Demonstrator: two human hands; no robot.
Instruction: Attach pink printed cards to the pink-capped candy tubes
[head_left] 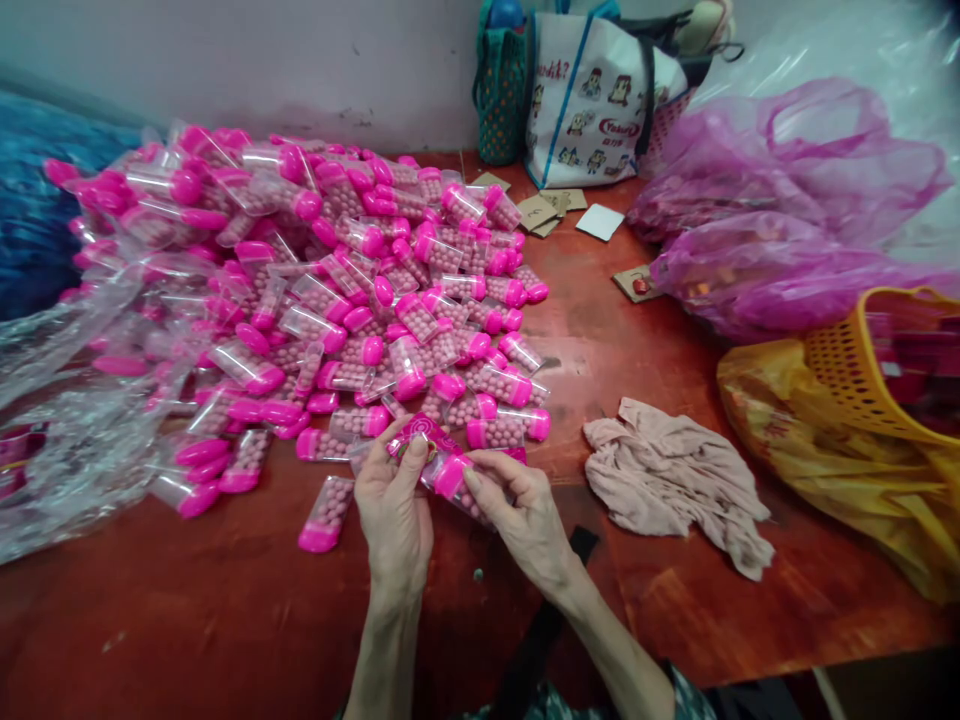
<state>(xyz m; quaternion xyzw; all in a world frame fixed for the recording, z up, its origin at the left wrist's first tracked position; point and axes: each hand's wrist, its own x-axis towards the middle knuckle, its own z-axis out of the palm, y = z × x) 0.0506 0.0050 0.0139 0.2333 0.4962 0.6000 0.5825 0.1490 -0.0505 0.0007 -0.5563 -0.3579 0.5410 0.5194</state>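
Observation:
My left hand point(395, 510) pinches a pink printed sleeve or wrapper point(421, 436) between thumb and fingers. In my right hand point(531, 515) is a small clear container point(451, 478) with a pink cap, its capped end against the printed piece. Whether the container's end sits inside the wrapper I cannot tell. Just beyond both hands spreads a large heap of similar pink-capped containers point(345, 320), filled with small pink balls. One container point(328, 513) lies apart from the heap, left of my left hand.
A crumpled beige cloth point(675, 480) lies to the right. Behind it are a yellow basket point(847, 350), a yellow bag point(795, 430) and pink plastic bags point(787, 220). Cardboard pieces point(540, 212) and a white tote bag point(589, 110) stand near the wall. Clear plastic point(82, 440) covers the left side.

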